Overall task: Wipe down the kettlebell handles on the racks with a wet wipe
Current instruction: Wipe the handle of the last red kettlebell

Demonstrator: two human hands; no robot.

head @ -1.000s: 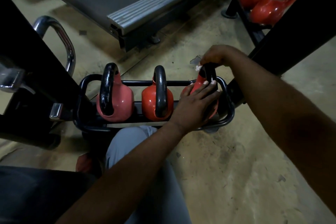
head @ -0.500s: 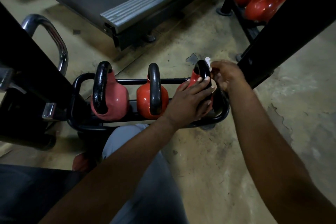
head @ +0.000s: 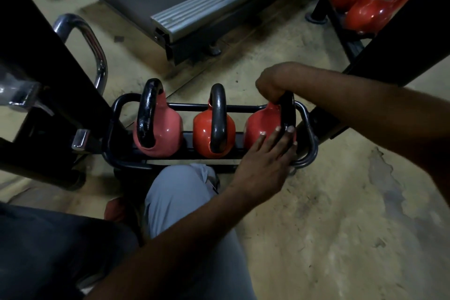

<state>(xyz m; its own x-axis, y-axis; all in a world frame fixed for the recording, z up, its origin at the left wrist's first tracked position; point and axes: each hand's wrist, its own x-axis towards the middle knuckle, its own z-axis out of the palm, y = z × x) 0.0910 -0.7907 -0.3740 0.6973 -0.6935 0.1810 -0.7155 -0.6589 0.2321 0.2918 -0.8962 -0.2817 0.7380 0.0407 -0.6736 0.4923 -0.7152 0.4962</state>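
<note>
At centre right of the frame, our right hand (head: pixel 270 86) is curling round the handle (head: pixel 287 114) of the rightmost kettlebell (head: pixel 258 125) on the rack (head: pixel 187 106); our left hand (head: pixel 264 163) is pressing flat, fingers straight, against its red body.

Left hand (head: pixel 265 161): palm down, fingers straight and close together, lying flat against the near side of the kettlebell (head: pixel 260 124). Left forearm: bare, running from the bottom edge up and to the right.

Right hand (head: pixel 271 86): back uppermost, wrist bent down, fingers curled over the top of the handle (head: pixel 287 114). Right forearm: bare, entering from the right edge and crossing above the left hand.
</note>
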